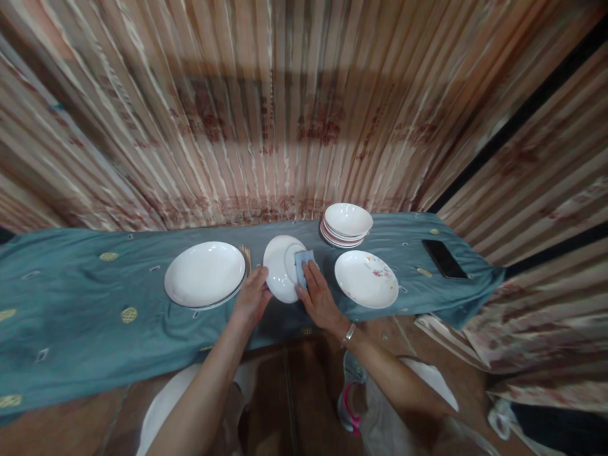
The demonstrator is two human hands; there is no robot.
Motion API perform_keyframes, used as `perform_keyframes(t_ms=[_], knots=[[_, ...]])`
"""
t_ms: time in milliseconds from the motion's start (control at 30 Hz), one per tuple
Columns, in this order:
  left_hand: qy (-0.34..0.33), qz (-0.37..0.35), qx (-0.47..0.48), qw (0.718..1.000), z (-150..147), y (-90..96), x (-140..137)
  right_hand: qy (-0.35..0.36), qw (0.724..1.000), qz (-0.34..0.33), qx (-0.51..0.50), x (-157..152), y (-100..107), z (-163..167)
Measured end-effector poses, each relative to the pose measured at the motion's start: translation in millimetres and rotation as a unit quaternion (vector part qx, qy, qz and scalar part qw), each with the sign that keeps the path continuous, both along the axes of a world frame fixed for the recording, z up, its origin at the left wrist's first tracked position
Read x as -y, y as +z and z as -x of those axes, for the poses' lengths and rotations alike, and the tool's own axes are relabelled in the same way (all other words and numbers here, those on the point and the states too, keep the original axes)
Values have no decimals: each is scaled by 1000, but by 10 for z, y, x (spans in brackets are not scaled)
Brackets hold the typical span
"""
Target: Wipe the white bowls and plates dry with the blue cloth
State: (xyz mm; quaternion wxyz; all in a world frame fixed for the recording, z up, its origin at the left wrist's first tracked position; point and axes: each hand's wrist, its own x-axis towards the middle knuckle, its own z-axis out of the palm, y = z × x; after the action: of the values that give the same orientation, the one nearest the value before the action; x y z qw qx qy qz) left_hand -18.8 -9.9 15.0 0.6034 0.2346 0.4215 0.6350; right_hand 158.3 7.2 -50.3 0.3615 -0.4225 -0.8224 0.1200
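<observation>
My left hand [256,292] grips the left edge of a white plate [278,269], which is tilted so that its underside with the foot ring faces me. Against the right part of that underside, my right hand [319,294] presses a light blue cloth [302,261]. The plate is held up over the table, between a large white oval plate [206,272] on the left and a white plate with a flower pattern [365,278] on the right.
A stack of white bowls [348,220] stands at the back, right of the middle. Wooden chopsticks [246,256] lie beside the large oval plate. A black phone [444,258] rests at the right end of the teal tablecloth [95,304]. Pleated curtains [294,114] hang close behind.
</observation>
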Motion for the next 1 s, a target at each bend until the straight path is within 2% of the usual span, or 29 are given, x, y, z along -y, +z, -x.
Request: perform_keyframes(t_ms=[200,433,567,667,867,1000], knots=[[4,-16,-7,1000,-60,22,9,11,999,8,-33,-37,201,174],[-2,-15,-51,999,-48,-57,39,62,994,-84,22,84,520,379],[-16,-19,-80,996,-66,-63,98,29,991,-118,60,-26,682,411],[-58,-26,-80,995,-93,1,135,-2,992,-124,36,-142,768,415],[-80,-27,-73,994,-94,90,149,-35,990,-81,-108,-437,732,327],[-82,-19,-62,995,-67,81,151,-51,973,11,-224,-661,561,243]])
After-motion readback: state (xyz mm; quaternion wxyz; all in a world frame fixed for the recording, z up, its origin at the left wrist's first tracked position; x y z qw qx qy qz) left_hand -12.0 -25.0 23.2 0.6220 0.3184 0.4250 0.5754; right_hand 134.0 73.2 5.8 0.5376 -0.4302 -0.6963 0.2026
